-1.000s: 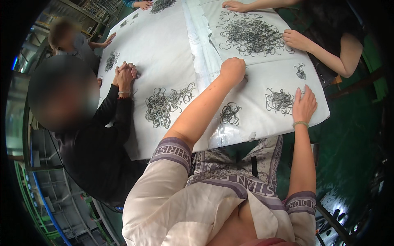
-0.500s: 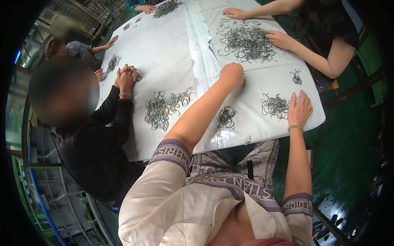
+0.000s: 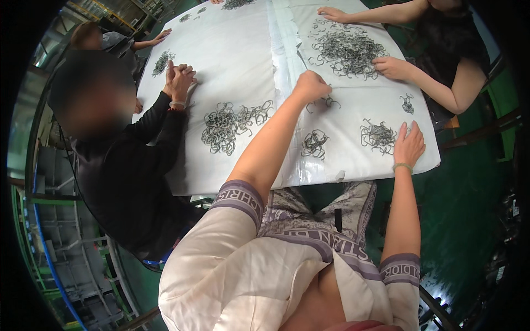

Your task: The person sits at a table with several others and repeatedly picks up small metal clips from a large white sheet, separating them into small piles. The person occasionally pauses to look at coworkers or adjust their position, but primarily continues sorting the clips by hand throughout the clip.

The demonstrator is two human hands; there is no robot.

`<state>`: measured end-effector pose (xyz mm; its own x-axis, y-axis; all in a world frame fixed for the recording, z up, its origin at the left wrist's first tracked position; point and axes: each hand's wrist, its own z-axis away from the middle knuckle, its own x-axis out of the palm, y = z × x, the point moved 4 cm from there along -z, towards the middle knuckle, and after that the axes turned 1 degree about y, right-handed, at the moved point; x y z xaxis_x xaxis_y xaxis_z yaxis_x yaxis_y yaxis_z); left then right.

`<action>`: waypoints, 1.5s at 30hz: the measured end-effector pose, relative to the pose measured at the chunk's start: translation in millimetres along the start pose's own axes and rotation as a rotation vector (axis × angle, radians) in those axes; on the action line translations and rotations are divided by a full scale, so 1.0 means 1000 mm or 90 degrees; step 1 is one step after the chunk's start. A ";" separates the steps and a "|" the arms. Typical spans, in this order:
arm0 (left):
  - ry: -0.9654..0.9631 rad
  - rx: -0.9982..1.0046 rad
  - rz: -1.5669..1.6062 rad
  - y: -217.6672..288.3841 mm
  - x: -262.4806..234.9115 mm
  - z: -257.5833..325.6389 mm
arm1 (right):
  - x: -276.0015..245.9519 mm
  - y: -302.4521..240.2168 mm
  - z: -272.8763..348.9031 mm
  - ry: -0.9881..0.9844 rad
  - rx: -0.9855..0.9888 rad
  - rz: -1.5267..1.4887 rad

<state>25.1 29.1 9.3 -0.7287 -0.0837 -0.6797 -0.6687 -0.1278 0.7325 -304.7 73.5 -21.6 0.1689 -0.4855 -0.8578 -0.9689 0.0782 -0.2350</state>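
My left hand is stretched over the white-covered table, its fingers closed in a pinch. Whatever sits between the fingertips is too small to make out. Just under and beside it lie a few loose dark metal hooks, thin and C-shaped. Nearer me is a small pile of hooks. Flat on the cover rests my right hand, fingers stretched out, beside another pile of hooks; it holds nothing. A tiny cluster of hooks lies beyond that hand.
A big heap of hooks lies far right, touched by a co-worker's hand. Left of my arm is a wide pile. A person in black leans in at left, hands clasped. Clear plastic covers the near edge.
The whole view has shifted, table contents sitting higher and further right. My left hand has moved slightly left over the table, and loose hooks now show beside it. My right hand stays flat.
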 end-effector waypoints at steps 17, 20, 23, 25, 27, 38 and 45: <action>0.299 0.213 -0.091 -0.052 -0.012 0.177 | 0.000 0.001 -0.003 -0.033 0.034 -0.017; 0.296 0.215 -0.102 -0.050 -0.011 0.176 | 0.000 -0.001 -0.003 -0.053 0.034 0.008; 0.283 0.196 -0.110 -0.046 -0.011 0.179 | -0.005 -0.006 -0.003 -0.072 0.034 0.030; 0.286 0.189 -0.107 -0.043 -0.012 0.177 | -0.007 -0.007 -0.004 -0.071 0.039 0.033; 0.282 0.196 -0.121 -0.045 -0.013 0.175 | -0.006 -0.006 -0.002 -0.071 0.045 0.030; 0.301 0.210 -0.098 -0.045 -0.013 0.174 | 0.000 -0.003 -0.002 -0.055 0.032 0.017; 0.290 0.193 -0.097 -0.045 -0.011 0.176 | 0.001 -0.001 0.000 -0.051 0.030 0.011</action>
<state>37.3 209.8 -10.0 -0.5278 -0.5129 -0.6770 -0.8232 0.1124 0.5566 -303.6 72.9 -22.7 0.1682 -0.4127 -0.8952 -0.9625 0.1273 -0.2396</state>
